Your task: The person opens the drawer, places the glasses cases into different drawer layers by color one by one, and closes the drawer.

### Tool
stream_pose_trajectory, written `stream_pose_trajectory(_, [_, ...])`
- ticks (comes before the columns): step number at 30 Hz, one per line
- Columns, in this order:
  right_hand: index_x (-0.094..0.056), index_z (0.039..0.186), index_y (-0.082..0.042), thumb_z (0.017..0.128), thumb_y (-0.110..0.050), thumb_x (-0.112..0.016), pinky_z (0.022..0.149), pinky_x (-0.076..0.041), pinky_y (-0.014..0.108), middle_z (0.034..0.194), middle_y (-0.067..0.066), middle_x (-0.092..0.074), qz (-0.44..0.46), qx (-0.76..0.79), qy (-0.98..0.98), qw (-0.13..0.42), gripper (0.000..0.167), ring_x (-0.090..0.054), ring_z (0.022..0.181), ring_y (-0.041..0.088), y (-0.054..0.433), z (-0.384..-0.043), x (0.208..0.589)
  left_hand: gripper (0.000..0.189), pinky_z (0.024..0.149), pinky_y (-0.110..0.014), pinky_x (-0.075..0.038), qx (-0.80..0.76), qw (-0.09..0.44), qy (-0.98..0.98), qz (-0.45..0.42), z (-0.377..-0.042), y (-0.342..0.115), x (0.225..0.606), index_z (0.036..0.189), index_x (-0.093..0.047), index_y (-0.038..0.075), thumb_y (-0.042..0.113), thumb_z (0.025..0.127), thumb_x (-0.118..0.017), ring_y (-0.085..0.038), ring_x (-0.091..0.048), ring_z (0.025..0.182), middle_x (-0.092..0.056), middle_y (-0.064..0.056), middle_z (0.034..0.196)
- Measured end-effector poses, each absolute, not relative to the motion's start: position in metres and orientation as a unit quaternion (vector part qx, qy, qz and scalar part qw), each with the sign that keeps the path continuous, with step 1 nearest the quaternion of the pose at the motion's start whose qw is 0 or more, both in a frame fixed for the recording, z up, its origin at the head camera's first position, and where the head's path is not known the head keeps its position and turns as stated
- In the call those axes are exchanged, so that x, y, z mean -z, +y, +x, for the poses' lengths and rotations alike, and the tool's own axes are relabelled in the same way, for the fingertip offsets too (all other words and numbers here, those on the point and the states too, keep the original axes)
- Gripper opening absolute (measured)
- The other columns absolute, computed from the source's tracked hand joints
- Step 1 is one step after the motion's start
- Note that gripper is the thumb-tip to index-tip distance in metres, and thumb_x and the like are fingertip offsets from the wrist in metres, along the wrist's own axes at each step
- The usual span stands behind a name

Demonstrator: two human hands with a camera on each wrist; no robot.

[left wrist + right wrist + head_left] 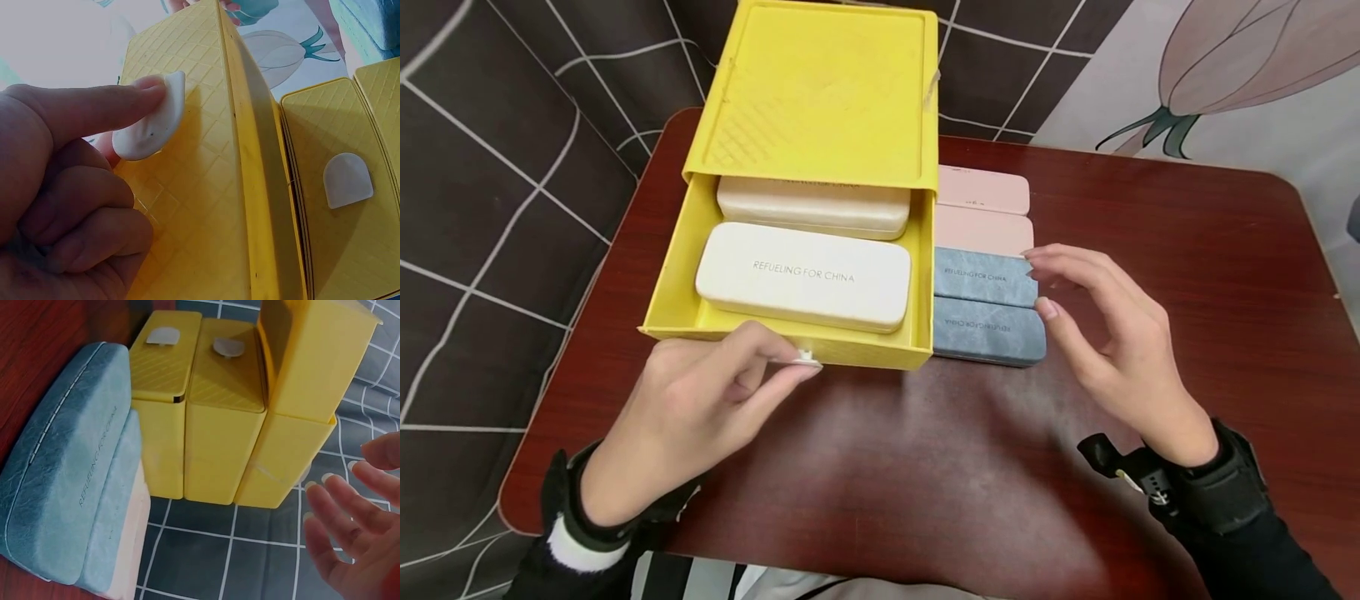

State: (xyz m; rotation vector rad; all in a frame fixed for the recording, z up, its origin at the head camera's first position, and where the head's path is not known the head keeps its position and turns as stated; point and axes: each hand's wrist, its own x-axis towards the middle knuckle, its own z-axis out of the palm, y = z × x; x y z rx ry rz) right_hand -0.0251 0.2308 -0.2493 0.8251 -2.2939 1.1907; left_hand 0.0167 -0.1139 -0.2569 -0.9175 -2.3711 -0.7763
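My left hand (700,408) pinches the small white pull tab (153,128) of a yellow drawer (880,356) between thumb and index finger. The top drawer of the yellow drawer box (820,92) is pulled out toward me. Inside it lie a white glasses case (805,287) lettered "REFUELING FOR CHINA" and, behind that, a cream glasses case (812,210) partly hidden under the box's top. My right hand (1112,342) is held with fingers spread and bent a little, fingertips right at the end of a grey-blue glasses case (985,277). Nothing is in that hand.
Right of the box, a second grey-blue case (988,329) and two pink cases (985,192) lie in a row. Lower yellow drawers (228,394) with white tabs show in the right wrist view. A dark tiled-pattern wall covering (467,250) borders the red-brown table (1150,208).
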Motion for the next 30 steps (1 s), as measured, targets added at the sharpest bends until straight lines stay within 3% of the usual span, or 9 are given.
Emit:
stream_pose_trajectory(13, [-0.063, 0.119, 0.005, 0.093, -0.007, -0.060, 0.095, -0.041, 0.017, 0.116, 0.017, -0.065, 0.293, -0.405, -0.845, 0.192, 0.029, -0.058, 0.107, 0.008, 0.234, -0.024, 0.257, 0.025, 0.049, -0.010, -0.026, 0.289, 0.227, -0.869, -0.332, 0.013, -0.114, 0.254, 0.087, -0.062, 0.013, 0.029, 0.079, -0.080, 0.006, -0.029, 0.048, -0.034, 0.015, 0.058])
stream_pose_trajectory(20, [-0.063, 0.118, 0.005, 0.089, 0.002, -0.061, 0.094, -0.041, 0.015, 0.115, 0.017, -0.065, 0.286, -0.400, -0.851, 0.183, 0.030, -0.057, 0.107, 0.006, 0.234, -0.023, 0.259, 0.027, 0.048, -0.011, -0.028, 0.288, 0.235, -0.868, -0.330, 0.010, -0.114, 0.252, 0.087, -0.063, 0.012, 0.025, 0.075, -0.083, 0.005, -0.029, 0.049, -0.034, 0.015, 0.057])
stream_pose_trajectory(27, [-0.063, 0.119, 0.002, 0.085, 0.006, -0.063, 0.093, -0.040, 0.015, 0.116, 0.014, -0.066, 0.279, -0.392, -0.859, 0.174, 0.035, -0.057, 0.107, 0.006, 0.237, -0.025, 0.266, 0.025, 0.048, -0.011, -0.027, 0.281, 0.234, -0.870, -0.330, 0.007, -0.113, 0.250, 0.087, -0.062, 0.012, 0.035, 0.087, -0.072, 0.005, -0.028, 0.049, -0.034, 0.014, 0.057])
stream_pose_trajectory(30, [-0.063, 0.119, 0.001, 0.084, 0.007, -0.063, 0.093, -0.040, 0.015, 0.116, 0.013, -0.066, 0.279, -0.393, -0.859, 0.171, 0.036, -0.057, 0.108, 0.005, 0.237, -0.024, 0.267, 0.024, 0.048, -0.011, -0.026, 0.282, 0.237, -0.870, -0.328, 0.006, -0.113, 0.249, 0.087, -0.062, 0.012, 0.033, 0.085, -0.074, 0.005, -0.028, 0.049, -0.033, 0.014, 0.057])
